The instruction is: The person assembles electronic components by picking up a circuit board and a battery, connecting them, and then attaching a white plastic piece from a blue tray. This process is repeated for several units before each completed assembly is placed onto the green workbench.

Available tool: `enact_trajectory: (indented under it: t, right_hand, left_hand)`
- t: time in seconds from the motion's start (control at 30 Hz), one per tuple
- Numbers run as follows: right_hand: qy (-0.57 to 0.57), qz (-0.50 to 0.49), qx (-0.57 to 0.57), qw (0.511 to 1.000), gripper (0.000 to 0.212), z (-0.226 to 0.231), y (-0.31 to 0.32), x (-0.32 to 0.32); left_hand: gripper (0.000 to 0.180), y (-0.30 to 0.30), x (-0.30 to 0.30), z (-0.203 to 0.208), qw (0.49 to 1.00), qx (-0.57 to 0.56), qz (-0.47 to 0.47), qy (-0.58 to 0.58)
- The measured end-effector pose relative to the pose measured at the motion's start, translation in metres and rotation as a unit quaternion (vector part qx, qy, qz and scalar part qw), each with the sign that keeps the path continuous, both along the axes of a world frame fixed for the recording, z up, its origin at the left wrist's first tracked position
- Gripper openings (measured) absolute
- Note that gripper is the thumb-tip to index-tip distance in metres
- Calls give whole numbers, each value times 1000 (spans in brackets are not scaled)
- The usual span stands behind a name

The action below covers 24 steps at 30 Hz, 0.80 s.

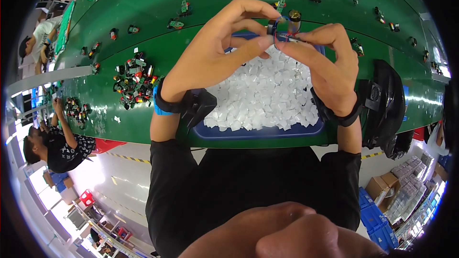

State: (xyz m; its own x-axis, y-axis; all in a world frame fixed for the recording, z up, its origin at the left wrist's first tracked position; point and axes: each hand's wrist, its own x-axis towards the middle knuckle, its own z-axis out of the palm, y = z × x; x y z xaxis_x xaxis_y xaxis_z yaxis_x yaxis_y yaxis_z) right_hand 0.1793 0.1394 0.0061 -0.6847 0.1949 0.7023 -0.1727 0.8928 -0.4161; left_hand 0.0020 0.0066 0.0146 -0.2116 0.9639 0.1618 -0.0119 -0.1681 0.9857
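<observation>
Both my hands are raised over a blue tray (pixel 260 134) heaped with small white square pieces (pixel 260 98). My left hand (pixel 210 55) pinches a small black round part (pixel 271 27) between thumb and fingers. Thin blue and red wires run from that part toward the right hand. Beside it a small cylinder with a brass-coloured end (pixel 294 16) stands just beyond my fingertips. My right hand (pixel 334 62) is closed, thumb against index finger, at the red wire and a thin silvery piece; exactly what it grips is partly hidden.
A pile of small circuit boards with coloured parts (pixel 136 83) lies left on the green table (pixel 191 129). Similar pieces are scattered along the far side. A black bag (pixel 385 105) lies at the right. Two people work at the left; blue crates (pixel 375 220) stand behind right.
</observation>
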Motion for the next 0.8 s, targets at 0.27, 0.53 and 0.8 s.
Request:
enact_trajectory:
  t: [0.27,0.53,0.8]
  right_hand:
    - [14,-13,62,998,42,-4,0,0]
    - [14,28,188,982,39,2,5,4]
    - [46,59,-291,954,32,12,-3,0]
  left_hand:
    - [36,3,4,-9,1000,6,10,15]
    - [29,3,-3,5,975,-130,-54,-171]
    - [31,-3,-6,1,990,-44,-62,-117]
